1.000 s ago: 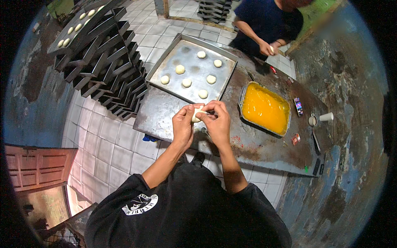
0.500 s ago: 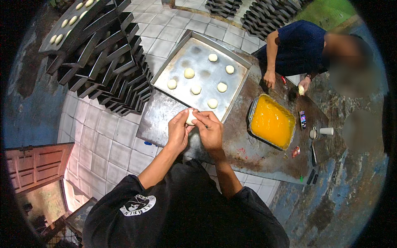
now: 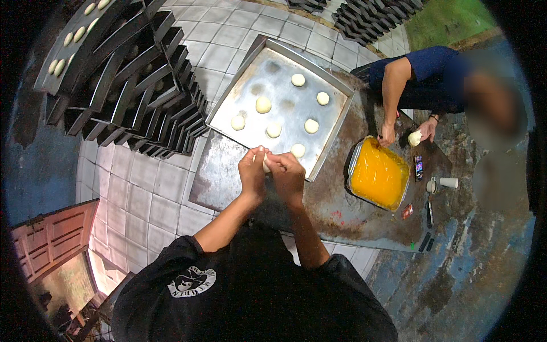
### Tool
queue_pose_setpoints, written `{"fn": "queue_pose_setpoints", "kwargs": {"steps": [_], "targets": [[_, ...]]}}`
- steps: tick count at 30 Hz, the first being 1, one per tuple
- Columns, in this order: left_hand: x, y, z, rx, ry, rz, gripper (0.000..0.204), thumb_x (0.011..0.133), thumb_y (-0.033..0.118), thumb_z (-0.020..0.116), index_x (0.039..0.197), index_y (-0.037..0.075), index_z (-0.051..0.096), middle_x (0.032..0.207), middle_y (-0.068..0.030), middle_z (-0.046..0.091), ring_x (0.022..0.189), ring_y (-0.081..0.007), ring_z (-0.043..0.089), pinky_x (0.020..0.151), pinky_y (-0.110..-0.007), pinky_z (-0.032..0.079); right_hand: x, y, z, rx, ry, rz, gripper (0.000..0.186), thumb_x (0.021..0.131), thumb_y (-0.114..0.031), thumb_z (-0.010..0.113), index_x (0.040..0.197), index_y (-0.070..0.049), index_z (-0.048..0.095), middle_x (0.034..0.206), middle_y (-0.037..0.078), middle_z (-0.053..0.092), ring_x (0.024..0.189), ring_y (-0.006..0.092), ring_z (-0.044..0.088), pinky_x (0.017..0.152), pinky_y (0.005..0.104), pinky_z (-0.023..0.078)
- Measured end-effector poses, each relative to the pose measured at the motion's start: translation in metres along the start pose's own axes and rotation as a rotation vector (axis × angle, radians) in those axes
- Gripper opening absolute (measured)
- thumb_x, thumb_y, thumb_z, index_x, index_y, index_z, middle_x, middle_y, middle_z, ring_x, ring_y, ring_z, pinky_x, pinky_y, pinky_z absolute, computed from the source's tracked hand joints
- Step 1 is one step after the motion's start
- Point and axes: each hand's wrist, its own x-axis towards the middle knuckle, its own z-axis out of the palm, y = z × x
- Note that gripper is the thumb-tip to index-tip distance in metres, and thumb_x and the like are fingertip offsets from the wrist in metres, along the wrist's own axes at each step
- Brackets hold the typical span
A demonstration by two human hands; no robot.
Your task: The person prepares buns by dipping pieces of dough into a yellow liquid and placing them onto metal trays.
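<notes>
Just off the near edge of a metal baking tray [image 3: 254,74], my left hand [image 3: 251,174] and my right hand [image 3: 287,176] meet with fingertips pinched together. Between them they grip a small piece of pale dough [image 3: 266,165], mostly hidden by the fingers. Several round dough balls [image 3: 274,130] lie spaced apart on the tray; the nearest dough ball [image 3: 297,150] sits close to my right fingers. To the right stands a rectangular tub of glossy yellow filling [image 3: 378,174].
Across the metal table [image 3: 336,214] a co-worker's hand [image 3: 387,134] is at the tub's far rim; their other hand holds dough [image 3: 415,138]. A phone [image 3: 419,168] and a white cup [image 3: 449,182] lie at right. Stacked trays [image 3: 142,85] rise at left.
The co-worker's hand has come down to the tub's rim, and their dough has moved nearer. My hands stay pinched on the dough with slightly shifted fingers. The whole view has shifted a little.
</notes>
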Motion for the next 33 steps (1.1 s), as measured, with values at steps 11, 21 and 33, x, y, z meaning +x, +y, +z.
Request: {"fn": "queue_pose_setpoints", "kwargs": {"steps": [11,21,33], "targets": [[0.041,0.019,0.002,0.294,-0.23,0.154,0.028,0.105,0.021,0.056,0.107,0.0,0.073,0.097,-0.0083,0.075,0.093,-0.0115,0.064,0.082,-0.028,0.05,0.048,0.002,0.009,0.284,-0.074,0.414,0.036,0.091,-0.005,0.076,0.123,0.006,0.065,0.123,0.01,0.064,0.117,0.0171,0.061,0.093,0.0292,0.053],[0.085,0.016,-0.105,0.903,-0.221,0.614,0.032,0.1,0.02,0.057,0.128,0.007,0.064,0.134,-0.0146,0.063,0.132,-0.033,0.054,0.111,-0.047,0.039,0.167,0.017,0.015,-0.31,-0.458,0.157,0.037,0.086,-0.007,0.077,0.122,0.001,0.068,0.111,0.011,0.075,0.099,0.021,0.071,0.089,0.0335,0.055],[0.016,0.08,-0.267,0.796,0.368,0.295,0.012,0.095,0.012,0.066,0.104,0.007,0.073,0.114,-0.006,0.068,0.104,-0.0181,0.061,0.086,-0.03,0.044,0.271,0.118,0.064,-0.733,0.172,-0.408,0.049,0.106,-0.029,0.047,0.144,0.002,0.051,0.151,0.022,0.05,0.143,0.0391,0.043,0.114,0.0529,0.033]]}}
